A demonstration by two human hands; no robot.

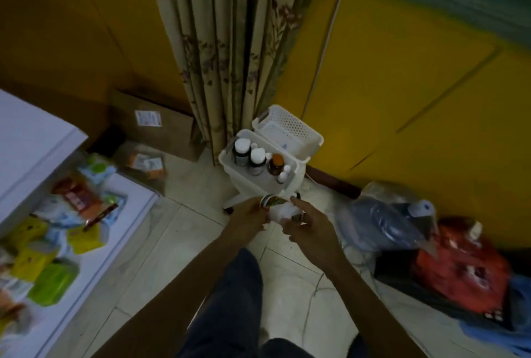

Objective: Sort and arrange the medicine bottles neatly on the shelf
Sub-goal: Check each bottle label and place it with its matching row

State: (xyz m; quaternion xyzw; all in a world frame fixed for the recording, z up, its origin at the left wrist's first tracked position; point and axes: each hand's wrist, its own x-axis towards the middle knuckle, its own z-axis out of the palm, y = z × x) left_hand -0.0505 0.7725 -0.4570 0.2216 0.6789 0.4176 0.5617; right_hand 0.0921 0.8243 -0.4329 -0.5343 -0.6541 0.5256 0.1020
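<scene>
Now the left hand [250, 214] and right hand [309, 224] both hold one white bottle [277, 208], fingers [298, 203] curled round it, by the shelf's [253, 183] near edge.

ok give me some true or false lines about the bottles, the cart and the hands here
1. An orange-capped brown bottle stands in the front tray of the white cart. True.
2. Both hands hang idle at the person's sides. False: the left hand grips a labelled bottle just in front of the cart, and the right hand is up against it.
3. The curtain is plain blue. False: it is beige with a flower print.
4. The cardboard box sits on the floor left of the cart. True.
5. Every bottle in the tray has an orange cap. False: several have white caps, like the tall dark bottle.
</scene>
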